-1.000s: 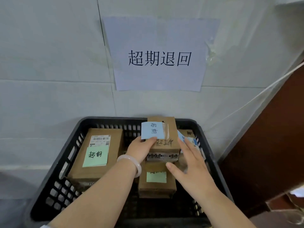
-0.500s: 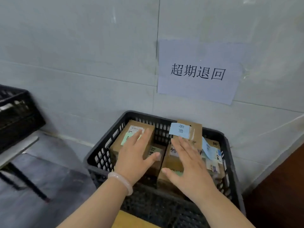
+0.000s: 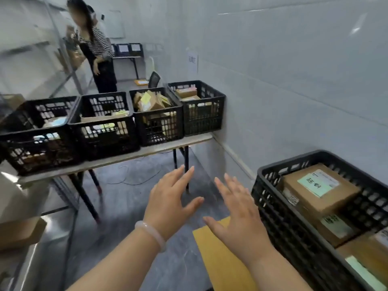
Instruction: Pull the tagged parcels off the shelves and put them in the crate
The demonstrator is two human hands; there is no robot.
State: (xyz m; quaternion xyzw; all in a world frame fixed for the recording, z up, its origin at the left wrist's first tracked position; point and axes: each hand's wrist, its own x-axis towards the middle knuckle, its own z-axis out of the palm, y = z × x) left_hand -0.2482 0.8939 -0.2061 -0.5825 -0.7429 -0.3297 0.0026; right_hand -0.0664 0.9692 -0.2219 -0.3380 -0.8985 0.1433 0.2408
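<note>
Between fetches: your left hand and right hand, fingers spread and empty, hover beside the crate, tagged parcels lying inside its near wall; next, probably, another parcel from the shelves.

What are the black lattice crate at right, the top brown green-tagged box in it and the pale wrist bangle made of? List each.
Black lattice crate: moulded plastic by its look, matt, with a uniform grid of holes. Top brown green-tagged box: likely cardboard, dull, with folded edges. Pale wrist bangle: smooth, milky, glossy; jade, glass or resin, I cannot tell.
</note>
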